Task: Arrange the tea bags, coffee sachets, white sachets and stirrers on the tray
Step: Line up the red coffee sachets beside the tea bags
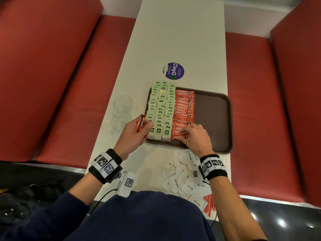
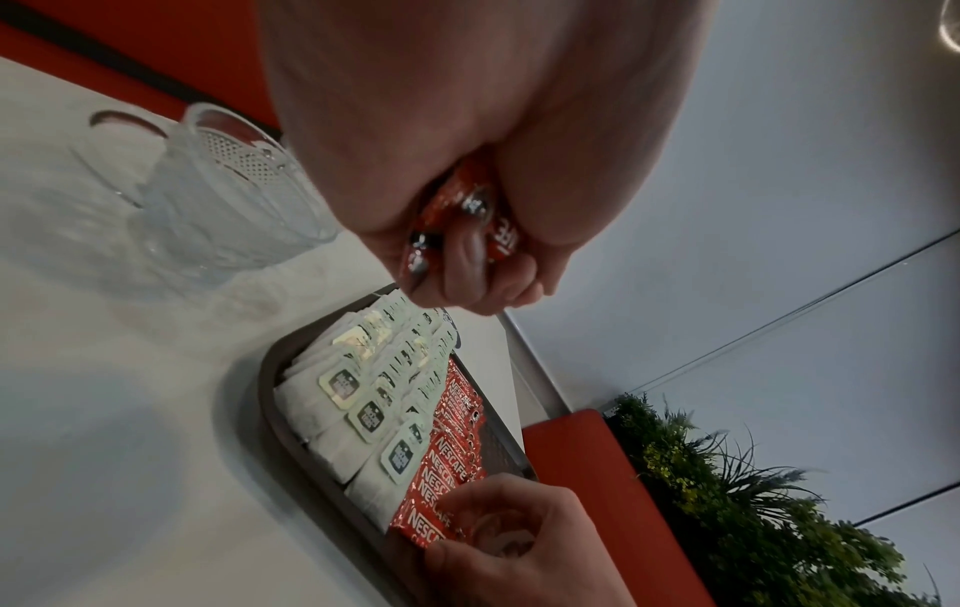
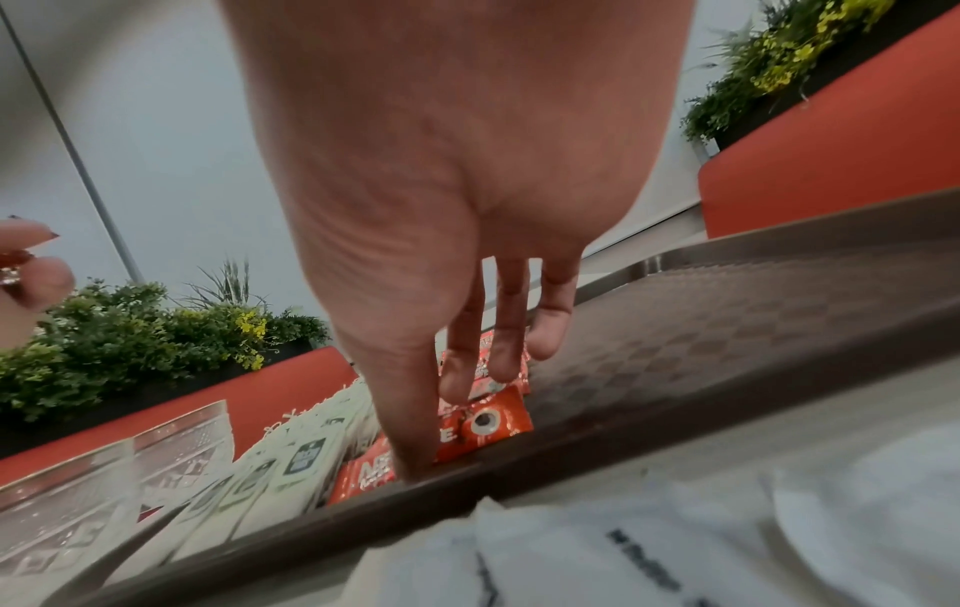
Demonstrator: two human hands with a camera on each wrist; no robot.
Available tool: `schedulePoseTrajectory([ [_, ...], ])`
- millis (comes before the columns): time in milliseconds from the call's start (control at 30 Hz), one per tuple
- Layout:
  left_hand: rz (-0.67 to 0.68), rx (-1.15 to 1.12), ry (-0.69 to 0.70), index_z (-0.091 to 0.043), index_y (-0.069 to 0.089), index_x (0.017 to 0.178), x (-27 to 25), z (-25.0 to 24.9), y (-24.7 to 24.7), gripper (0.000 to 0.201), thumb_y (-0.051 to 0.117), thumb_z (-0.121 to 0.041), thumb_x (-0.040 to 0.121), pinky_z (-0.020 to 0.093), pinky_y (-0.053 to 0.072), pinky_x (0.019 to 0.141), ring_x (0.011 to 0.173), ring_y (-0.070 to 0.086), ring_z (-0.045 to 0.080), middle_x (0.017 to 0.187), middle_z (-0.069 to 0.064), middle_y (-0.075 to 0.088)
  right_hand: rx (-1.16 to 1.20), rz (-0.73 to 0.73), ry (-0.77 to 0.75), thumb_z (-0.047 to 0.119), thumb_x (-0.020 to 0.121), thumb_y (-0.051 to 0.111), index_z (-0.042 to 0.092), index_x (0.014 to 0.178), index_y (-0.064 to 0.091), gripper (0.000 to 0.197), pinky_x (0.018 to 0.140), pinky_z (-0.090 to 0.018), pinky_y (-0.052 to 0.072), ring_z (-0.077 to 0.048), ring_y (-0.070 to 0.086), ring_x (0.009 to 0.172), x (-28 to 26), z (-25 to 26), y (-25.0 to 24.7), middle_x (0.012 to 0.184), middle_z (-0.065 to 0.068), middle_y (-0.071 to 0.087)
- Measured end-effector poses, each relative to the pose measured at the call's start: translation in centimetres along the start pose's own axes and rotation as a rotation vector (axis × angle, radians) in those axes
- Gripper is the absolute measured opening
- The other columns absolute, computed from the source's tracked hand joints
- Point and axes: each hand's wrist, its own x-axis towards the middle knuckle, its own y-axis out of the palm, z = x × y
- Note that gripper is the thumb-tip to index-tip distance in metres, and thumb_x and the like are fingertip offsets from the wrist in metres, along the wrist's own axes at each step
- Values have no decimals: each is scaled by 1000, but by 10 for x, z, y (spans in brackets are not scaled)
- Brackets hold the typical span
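We see a long white table (image 1: pixel 173 40) running between red benches (image 1: pixel 52 75), with a brown tray (image 1: pixel 212 119) near us on it. The tray's left part carries three columns of green tea bags (image 1: pixel 160 108), and just right of them one overlapping column of red coffee sachets (image 1: pixel 184 112); the tray's right half is bare. Loose white sachets (image 1: pixel 184 178) lie in a heap on the table just in front of the tray, with orange stirrers (image 1: pixel 209 204) beside them at the table's near edge. Two clear glasses (image 1: pixel 121 112) stand left of the tray, and a round purple sticker (image 1: pixel 173 70) sits beyond it. Our left hand (image 1: pixel 135 133) hovers at the tray's left edge, fingers curled around a small bunch of coffee sachets (image 1: pixel 141 122). Our right hand (image 1: pixel 194 136) reaches down with fingers fairly straight, fingertips (image 3: pixel 457 386) on the nearest coffee sachets in the column; the thumb seems to rest at the tray's near rim, though blur makes that uncertain.
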Motion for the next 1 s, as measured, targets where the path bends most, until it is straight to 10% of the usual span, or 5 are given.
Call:
schedulePoseTrajectory([
  [200, 105, -7, -44, -23, 59, 90, -5, 3, 2, 21, 67, -32, 108, 24, 35, 52, 60, 42, 14, 72, 3, 49, -44, -39, 11, 44, 97, 78, 30, 117, 75, 24, 92, -40, 48, -20, 57, 109, 2, -1, 6, 120, 7, 71],
  [567, 190, -157, -62, 12, 55, 127, -7, 2, 4, 36, 58, -21, 112, 25, 38, 50, 58, 51, 19, 87, 14, 67, -11, -89, 36, 42, 95, 81, 29, 122, 72, 31, 94, -41, 49, -22, 57, 114, 1, -1, 10, 126, 4, 68],
  [800, 239, -70, -17, -17, 57, 110, -10, -6, 6, 15, 62, -32, 111, 24, 31, 43, 52, 43, 19, 79, 12, 62, 622, -156, 7, 50, 103, 72, 35, 112, 77, 18, 72, -22, 50, -6, 65, 80, -15, 56, -51, 86, 9, 71],
  [1000, 251, 41, 34, -16, 51, 102, -6, -14, 16, 27, 73, -31, 104, 26, 33, 46, 54, 43, 16, 71, 9, 57, 949, 64, -53, 33, 104, 75, 27, 105, 76, 7, 70, -53, 62, -18, 70, 72, -23, 100, -90, 87, 0, 75],
])
